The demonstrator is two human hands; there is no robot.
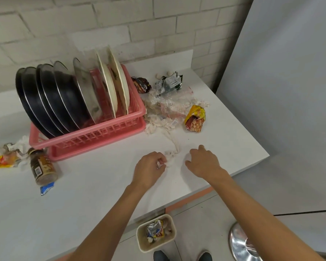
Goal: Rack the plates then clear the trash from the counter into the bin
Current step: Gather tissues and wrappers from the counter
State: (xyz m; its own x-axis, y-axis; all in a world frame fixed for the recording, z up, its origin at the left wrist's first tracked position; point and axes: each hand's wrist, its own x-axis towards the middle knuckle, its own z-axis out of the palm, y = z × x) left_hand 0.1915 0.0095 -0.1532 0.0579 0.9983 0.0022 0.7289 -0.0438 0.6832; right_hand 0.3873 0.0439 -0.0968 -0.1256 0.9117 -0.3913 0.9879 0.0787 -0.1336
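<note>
Tissue scrap [168,157] pinched near the counter [94,185] front edge, plates racked.
The scrap is pinched by the left grip [149,166]; the right grip [203,162] is held just beside it at 3 o'clock, fingers loosely spread, holding nothing. A thin strand [173,142] is stretched from the scrap toward 12 o'clock into the trash pile [167,110]. Open counter lies at 8 o'clock; the edge is near at 5 o'clock, the bin [139,240] on the floor at 6. Plates [51,102] are stood on edge in the pink rack [94,134] at 11, tilted toward 10.

Matt white table [102,185]; pink plastic lattice rack [94,136]; glossy black plates [51,98]; crinkled clear plastic wrap [164,104]; shiny foil snack packet [195,119]; polished metal lid [241,243].
</note>
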